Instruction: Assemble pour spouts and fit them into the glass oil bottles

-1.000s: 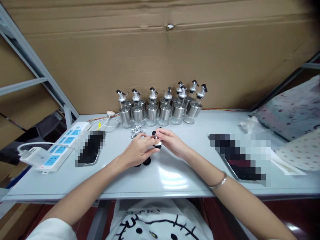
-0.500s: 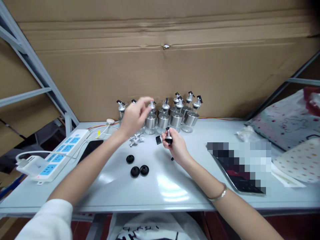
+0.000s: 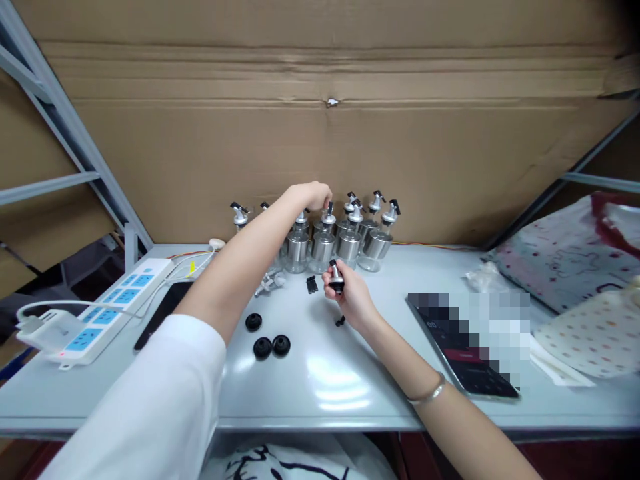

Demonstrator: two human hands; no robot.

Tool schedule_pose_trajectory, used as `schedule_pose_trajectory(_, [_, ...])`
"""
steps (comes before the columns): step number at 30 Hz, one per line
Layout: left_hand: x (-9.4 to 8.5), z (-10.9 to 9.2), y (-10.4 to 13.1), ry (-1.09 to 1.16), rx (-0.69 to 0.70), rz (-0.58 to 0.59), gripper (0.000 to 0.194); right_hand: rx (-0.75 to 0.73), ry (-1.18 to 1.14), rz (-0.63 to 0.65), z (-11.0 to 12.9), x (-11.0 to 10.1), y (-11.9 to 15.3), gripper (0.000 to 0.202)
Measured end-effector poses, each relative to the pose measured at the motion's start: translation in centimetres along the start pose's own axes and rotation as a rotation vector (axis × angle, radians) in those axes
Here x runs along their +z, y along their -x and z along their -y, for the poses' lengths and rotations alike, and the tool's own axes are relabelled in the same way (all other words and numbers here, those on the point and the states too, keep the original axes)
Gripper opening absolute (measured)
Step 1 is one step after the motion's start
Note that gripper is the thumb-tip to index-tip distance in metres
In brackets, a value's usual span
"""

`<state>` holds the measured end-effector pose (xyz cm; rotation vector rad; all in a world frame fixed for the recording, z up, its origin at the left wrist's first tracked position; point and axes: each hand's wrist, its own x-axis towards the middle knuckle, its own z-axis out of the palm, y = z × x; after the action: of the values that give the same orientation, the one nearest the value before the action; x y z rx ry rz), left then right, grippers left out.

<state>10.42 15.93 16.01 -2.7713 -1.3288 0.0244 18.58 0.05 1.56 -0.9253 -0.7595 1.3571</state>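
My right hand (image 3: 353,293) is closed around a pour spout (image 3: 336,280) with a silver body, a black lever and a black stopper, above the tabletop. At the back, my left hand (image 3: 317,195) reaches over the bottles with its fingers curled down. Its fingertips are hidden behind the spout of a front bottle (image 3: 323,250). Several glass bottles with steel sleeves stand in rows there, most topped by silver-and-black spouts. Three round black stoppers (image 3: 263,347) lie near the front. Small black parts (image 3: 312,285) and clear-and-silver spout pieces (image 3: 270,283) rest between them and the bottles.
On the left are a white power strip (image 3: 117,303) with cables and a dark phone (image 3: 165,310). A tablet-like device (image 3: 463,360), partly pixelated, lies right, beside crumpled plastic (image 3: 485,277) and patterned bags (image 3: 575,250). A cardboard wall (image 3: 450,153) closes the back.
My left hand has moved right and farther back, over the bottles. My right hand keeps the pour spout in nearly the same place. The view has shifted slightly.
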Motion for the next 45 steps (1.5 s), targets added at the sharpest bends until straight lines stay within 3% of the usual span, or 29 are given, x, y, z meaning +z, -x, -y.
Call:
schedule_pose_trajectory(3, [0.4,-0.6,-1.1,-0.019,-0.016,0.059,0.031,-0.004,0.003,-0.014,0.2,-0.3,-0.1,0.034])
schedule_pose_trajectory(9, [1.4,-1.0,-1.6,-0.019,-0.026,-0.003,0.047,-0.02,0.008,-0.004,0.4,-0.3,0.1,0.032])
schedule_pose_trajectory(13, [2.1,-1.6,-1.6,-0.009,-0.079,-0.02,0.037,-0.06,0.093,0.027,0.5,-0.1,0.3,0.034])
schedule_pose_trajectory(19, [1.1,-2.4,-1.2,0.02,-0.148,-0.198,0.03,-0.179,0.192,0.055,0.5,0.0,0.6,0.036])
schedule_pose_trajectory(22, [-0.5,-2.7,-0.3,0.172,-0.178,-0.479,0.027,-0.221,0.2,0.034,0.5,0.0,0.7,0.037])
schedule_pose_trajectory(28, [-2.6,-3.6,3.2,0.612,-0.192,-1.237,0.01,-0.372,0.248,-0.049,0.4,0.2,1.1,0.035])
schedule_pose_trajectory(31, [-2.5,-4.0,5.6,0.768,-0.083,-1.508,0.025,-0.44,0.23,-0.085,0.5,0.1,1.1,0.034])
schedule_pose_trajectory(33, [-1.6,-4.4,7.5,0.888,0.041,-1.452,0.025,-0.464,0.196,-0.096,0.6,0.1,1.0,0.032])
schedule_pose_trajectory(35, [0.2,-4.9,9.6,0.941,0.085,-1.267,0.023,-0.459,0.135,-0.085,0.7,0.0,0.9,0.027])
schedule_pose_trajectory(39, [5.7,-5.7,13.5,0.993,0.173,-0.999,0.025,-0.458,0.072,-0.079,0.6,-0.1,0.7,0.012])
schedule_pose_trajectory(42, [9.5,-5.9,15.1,1.093,0.263,-0.896,0.025,-0.506,0.184,-0.12,0.1,-0.2,0.3,0.007])
schedule_pose_trajectory(45, [11.8,-5.9,15.5,1.132,0.321,-0.804,0.02,-0.511,0.261,-0.095,-0.3,-0.2,-0.1,0.013])
